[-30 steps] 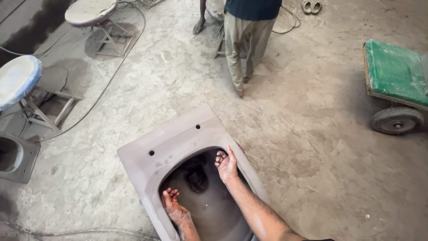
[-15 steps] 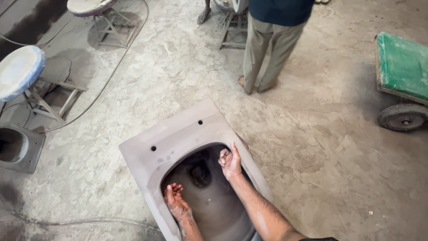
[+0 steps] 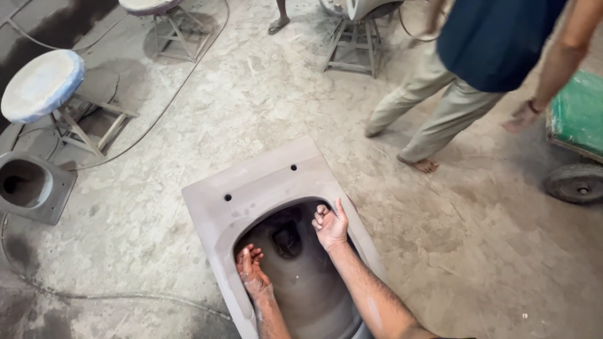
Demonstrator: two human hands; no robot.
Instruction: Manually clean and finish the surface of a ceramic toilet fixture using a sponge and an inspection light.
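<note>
A grey unfired clay toilet bowl [image 3: 264, 179] stands on the dusty floor below me, with two small holes in its flat back deck and a dark drain opening inside. My left hand [image 3: 251, 270] grips the inner rim on the bowl's left side. On the right side my right hand [image 3: 331, 225] curls its fingers over the inner rim. Both forearms reach down into the bowl opening.
A person in a dark blue shirt and khaki trousers [image 3: 452, 100] stands barefoot at the upper right. A green wheeled cart [image 3: 578, 144] is at the right edge. Round-topped stands [image 3: 43, 85] and another grey clay piece [image 3: 28, 185] sit at the left; hoses trail across the floor.
The view has shifted, so the bowl sits more to the right in frame. The standing person has stepped closer and to the right. My hands stay on the rim.
</note>
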